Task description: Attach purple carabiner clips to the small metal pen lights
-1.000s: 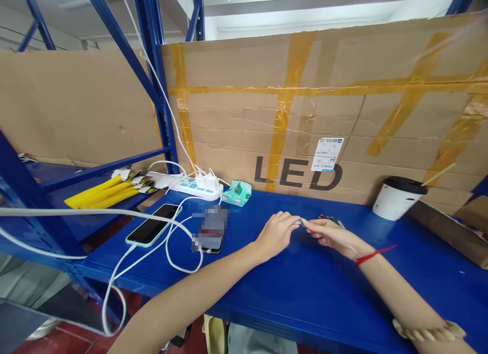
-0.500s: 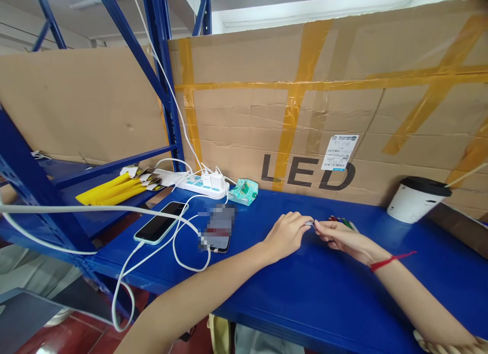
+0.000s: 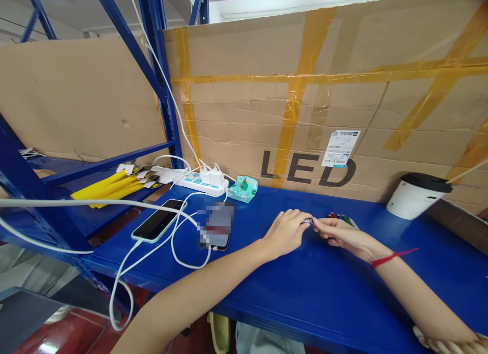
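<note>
Against the views from 0.5 s and 1.0 s ago, little has changed: the whole scene sits a touch differently in view, as if the head had turned, and the 2 hands keep the same pose, tip to tip. The small piece point(image 3: 308, 220) between them now looks darker, perhaps from a slight turn of it; it is too small and too covered by fingers to say what it is. As I judge it, the work is at the same fine step, with nothing yet let go.

The left hand point(image 3: 285, 233) has its grip pinched on the near end of the piece, and the right hand point(image 3: 339, 231) has its grip closed on the opposite end, thumb against forefinger. The piece is held above the blue worktop point(image 3: 297, 298), in front of the cardboard panel point(image 3: 236, 125).

Just beyond the right hand lie a few pens point(image 3: 346, 219), partly hidden by it. Farther right stands a white cup point(image 3: 417, 199) with a black lid. To the left are a green packet point(image 3: 243, 189), a power strip point(image 3: 198, 183) and 2 phones point(image 3: 158, 223) among white cables point(image 3: 76, 203), all apart from the fingers. The main obstruction is the fingers themselves, which cover most of the piece.
</note>
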`<control>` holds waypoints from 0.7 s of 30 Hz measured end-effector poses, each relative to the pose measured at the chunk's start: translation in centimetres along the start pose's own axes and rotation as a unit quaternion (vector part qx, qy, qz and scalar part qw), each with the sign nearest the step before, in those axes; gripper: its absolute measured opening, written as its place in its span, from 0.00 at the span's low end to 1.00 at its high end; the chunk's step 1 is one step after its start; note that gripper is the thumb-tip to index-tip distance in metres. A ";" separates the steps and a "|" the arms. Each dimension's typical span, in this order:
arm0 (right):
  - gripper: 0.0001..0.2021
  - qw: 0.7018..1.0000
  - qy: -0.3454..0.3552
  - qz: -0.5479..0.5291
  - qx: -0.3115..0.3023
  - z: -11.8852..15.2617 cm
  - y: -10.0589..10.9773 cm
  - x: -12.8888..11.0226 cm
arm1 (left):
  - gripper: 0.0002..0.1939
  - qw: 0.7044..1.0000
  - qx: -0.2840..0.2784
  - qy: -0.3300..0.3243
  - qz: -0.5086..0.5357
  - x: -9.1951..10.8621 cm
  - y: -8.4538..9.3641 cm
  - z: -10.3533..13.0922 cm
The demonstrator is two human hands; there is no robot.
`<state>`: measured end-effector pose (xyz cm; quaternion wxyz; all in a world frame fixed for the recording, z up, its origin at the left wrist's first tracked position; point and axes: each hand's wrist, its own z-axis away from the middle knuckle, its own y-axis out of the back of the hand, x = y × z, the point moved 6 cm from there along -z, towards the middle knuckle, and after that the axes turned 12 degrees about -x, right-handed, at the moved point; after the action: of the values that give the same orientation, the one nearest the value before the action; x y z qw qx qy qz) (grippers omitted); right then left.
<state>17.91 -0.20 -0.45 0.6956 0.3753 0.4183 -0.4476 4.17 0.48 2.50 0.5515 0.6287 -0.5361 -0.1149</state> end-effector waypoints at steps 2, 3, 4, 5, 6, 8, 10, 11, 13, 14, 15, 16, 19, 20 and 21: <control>0.23 1.000 -0.001 0.007 0.001 0.0 0.2 0.1 | 0.12 1.000 -0.005 0.004 0.010 0.0 0.0 0.0; 0.23 1.000 -0.001 0.012 0.002 0.0 0.3 0.1 | 0.12 1.000 -0.007 0.003 0.015 0.0 0.0 0.0; 0.23 1.000 0.001 0.017 0.004 -0.1 0.4 0.1 | 0.12 1.000 -0.008 0.002 0.019 0.0 0.0 0.1; 0.23 1.000 0.003 0.023 0.007 -0.1 0.4 0.1 | 0.12 1.000 -0.008 -0.001 0.022 0.0 0.0 0.1; 0.24 1.000 0.005 0.029 0.009 -0.1 0.5 0.1 | 0.11 1.000 -0.008 -0.004 0.024 0.0 0.0 0.1; 0.24 0.999 0.009 0.038 0.014 0.0 0.5 -0.1 | 0.10 1.000 -0.006 -0.010 0.029 0.0 0.0 0.1; 0.23 0.999 0.008 0.048 0.022 0.0 0.4 -0.2 | 0.10 0.999 -0.003 -0.013 0.034 -0.1 0.0 0.1; 0.23 0.998 0.005 0.055 0.026 0.0 0.3 -0.2 | 0.10 0.999 -0.002 -0.013 0.038 -0.2 0.0 0.1; 0.23 0.997 0.001 0.074 0.033 0.0 0.2 -0.2 | 0.09 0.999 -0.007 -0.010 0.048 -0.5 -0.2 0.0; 0.23 0.996 0.000 0.084 0.036 -0.1 0.2 -0.2 | 0.09 0.999 -0.012 -0.011 0.052 -0.7 -0.3 0.0; 0.23 0.995 0.003 0.093 0.041 -0.1 0.2 -0.2 | 0.09 0.998 -0.017 -0.014 0.053 -0.9 -0.5 -0.1; 0.23 0.994 0.006 0.100 0.048 -0.1 0.2 -0.2 | 0.09 0.998 -0.024 -0.022 0.052 -1.0 -0.6 -0.1; 0.22 0.989 0.028 0.124 0.071 -0.1 0.1 -0.4 | 0.09 0.998 -0.025 -0.037 0.045 -1.3 -0.9 -0.3; 0.22 0.988 0.042 0.128 0.072 -0.1 0.0 -0.6 | 0.09 0.998 -0.022 -0.036 0.047 -1.4 -0.9 -0.4; 0.22 0.987 0.055 0.134 0.075 -0.1 -0.1 -0.8 | 0.09 0.998 -0.018 -0.030 0.049 -1.5 -0.9 -0.4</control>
<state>17.59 0.12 0.28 0.6949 0.5035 0.3670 -0.3590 4.35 1.78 1.22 0.5512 0.5878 -0.5807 -0.1159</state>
